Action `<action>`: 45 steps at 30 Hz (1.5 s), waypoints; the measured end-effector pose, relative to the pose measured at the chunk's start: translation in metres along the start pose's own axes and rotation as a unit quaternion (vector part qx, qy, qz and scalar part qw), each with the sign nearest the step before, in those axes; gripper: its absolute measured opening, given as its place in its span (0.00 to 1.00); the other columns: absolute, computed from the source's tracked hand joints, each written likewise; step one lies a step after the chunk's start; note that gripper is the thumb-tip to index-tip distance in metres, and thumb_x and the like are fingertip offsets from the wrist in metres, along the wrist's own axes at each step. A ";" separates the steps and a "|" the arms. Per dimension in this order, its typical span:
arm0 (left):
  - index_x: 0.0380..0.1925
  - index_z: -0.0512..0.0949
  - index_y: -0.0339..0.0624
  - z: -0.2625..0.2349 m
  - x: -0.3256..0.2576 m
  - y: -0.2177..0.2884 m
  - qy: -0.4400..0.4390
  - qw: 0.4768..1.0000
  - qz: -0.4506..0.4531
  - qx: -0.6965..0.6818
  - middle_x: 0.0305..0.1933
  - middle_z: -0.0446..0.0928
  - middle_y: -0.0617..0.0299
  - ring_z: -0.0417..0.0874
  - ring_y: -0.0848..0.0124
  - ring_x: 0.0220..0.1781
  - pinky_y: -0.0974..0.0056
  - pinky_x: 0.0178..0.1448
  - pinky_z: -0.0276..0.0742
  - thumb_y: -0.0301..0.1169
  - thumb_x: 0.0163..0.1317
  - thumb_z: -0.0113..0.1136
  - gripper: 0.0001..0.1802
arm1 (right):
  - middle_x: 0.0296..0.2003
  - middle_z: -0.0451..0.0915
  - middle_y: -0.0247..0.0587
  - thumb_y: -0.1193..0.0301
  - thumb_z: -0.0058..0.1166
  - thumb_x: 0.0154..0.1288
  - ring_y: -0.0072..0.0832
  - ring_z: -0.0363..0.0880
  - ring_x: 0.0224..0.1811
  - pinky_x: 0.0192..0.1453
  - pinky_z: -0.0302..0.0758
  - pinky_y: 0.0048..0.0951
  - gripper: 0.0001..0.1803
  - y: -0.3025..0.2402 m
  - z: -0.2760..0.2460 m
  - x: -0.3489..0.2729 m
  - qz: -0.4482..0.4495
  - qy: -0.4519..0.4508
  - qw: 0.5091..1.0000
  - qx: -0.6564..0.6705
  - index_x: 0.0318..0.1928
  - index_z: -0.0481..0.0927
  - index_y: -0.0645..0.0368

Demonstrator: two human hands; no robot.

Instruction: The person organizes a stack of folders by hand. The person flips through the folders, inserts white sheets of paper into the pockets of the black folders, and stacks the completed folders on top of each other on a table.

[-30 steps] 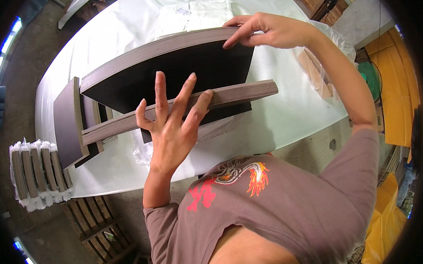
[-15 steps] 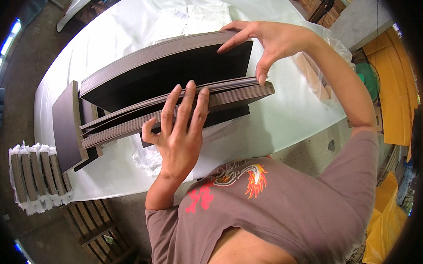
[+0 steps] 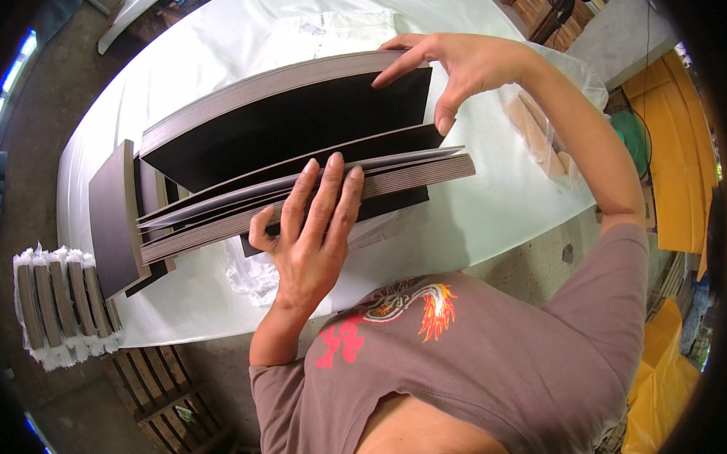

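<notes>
Grey-edged stack of thin dark sheets (image 3: 417, 179), fanned apart, stands on edge near the near side of the white, plastic-covered tabletop (image 3: 496, 220). I record the left grip (image 3: 303, 245) with fingers over its upper edges, presumably bracing it; thumb hidden, so I cannot tell whether it clenches. Right grip (image 3: 459, 66) is spread: fingers on the thick black-faced rear stack (image 3: 303, 117), thumb at the corner of a parted dark sheet (image 3: 410, 142), probably for separation. Upright dark boards (image 3: 111, 218) crowd the left ends; open room lies rightward, toward tan pieces in clear plastic (image 3: 533, 133).

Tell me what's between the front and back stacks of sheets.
In the head view: loose dark sheets, fanned apart, plus the right thumb and left fingertips.
</notes>
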State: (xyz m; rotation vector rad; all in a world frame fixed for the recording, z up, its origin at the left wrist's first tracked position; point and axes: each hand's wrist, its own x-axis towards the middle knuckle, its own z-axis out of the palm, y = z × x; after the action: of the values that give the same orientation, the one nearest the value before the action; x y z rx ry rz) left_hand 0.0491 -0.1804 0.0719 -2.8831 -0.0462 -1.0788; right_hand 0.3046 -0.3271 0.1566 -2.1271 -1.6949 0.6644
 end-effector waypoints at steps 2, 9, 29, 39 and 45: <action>0.49 0.78 0.60 0.000 0.001 0.000 -0.001 1.000 0.001 0.000 0.58 0.74 0.72 0.73 0.76 0.58 0.59 0.57 0.47 0.37 0.56 0.61 0.19 | 0.61 0.65 0.55 0.61 0.69 0.39 0.48 0.66 0.63 0.67 0.61 0.45 0.36 0.000 -0.001 0.001 -0.025 0.013 0.999 0.029 0.55 0.77 0.50; 0.45 0.78 0.62 -0.001 0.005 0.002 -0.014 1.000 -0.002 0.003 0.60 0.73 0.68 0.72 0.70 0.60 0.57 0.60 0.47 0.35 0.54 0.63 0.17 | 0.59 0.70 0.45 0.79 0.50 0.59 0.38 0.63 0.64 0.64 0.64 0.36 0.18 0.000 0.009 0.003 -0.008 0.049 0.995 0.086 0.49 0.82 0.48; 0.54 0.72 0.59 0.002 0.001 -0.005 -0.010 0.999 0.025 -0.031 0.61 0.72 0.73 0.69 0.71 0.63 0.59 0.64 0.48 0.39 0.55 0.62 0.24 | 0.67 0.55 0.53 0.67 0.77 0.23 0.44 0.57 0.69 0.70 0.56 0.41 0.49 -0.007 -0.001 -0.002 0.039 -0.015 0.995 0.086 0.58 0.75 0.47; 0.48 0.78 0.66 0.003 0.002 -0.008 -0.003 0.999 0.038 -0.009 0.58 0.74 0.75 0.72 0.79 0.57 0.63 0.58 0.50 0.39 0.53 0.65 0.19 | 0.65 0.60 0.52 0.73 0.64 0.45 0.41 0.59 0.68 0.69 0.58 0.39 0.28 0.011 -0.007 0.002 -0.004 -0.043 0.991 0.126 0.53 0.79 0.51; 0.46 0.79 0.67 0.000 0.008 -0.011 -0.023 0.999 0.031 -0.025 0.59 0.74 0.71 0.73 0.76 0.58 0.64 0.57 0.51 0.38 0.53 0.65 0.18 | 0.63 0.61 0.53 0.65 0.67 0.46 0.42 0.60 0.66 0.67 0.60 0.37 0.29 -0.015 0.007 -0.004 0.046 0.006 0.998 0.048 0.52 0.79 0.56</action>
State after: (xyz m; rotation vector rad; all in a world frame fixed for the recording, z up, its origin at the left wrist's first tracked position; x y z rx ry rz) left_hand 0.0548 -0.1689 0.0781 -2.9333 0.0679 -1.0180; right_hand 0.2875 -0.3278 0.1593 -2.1481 -1.5335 0.7421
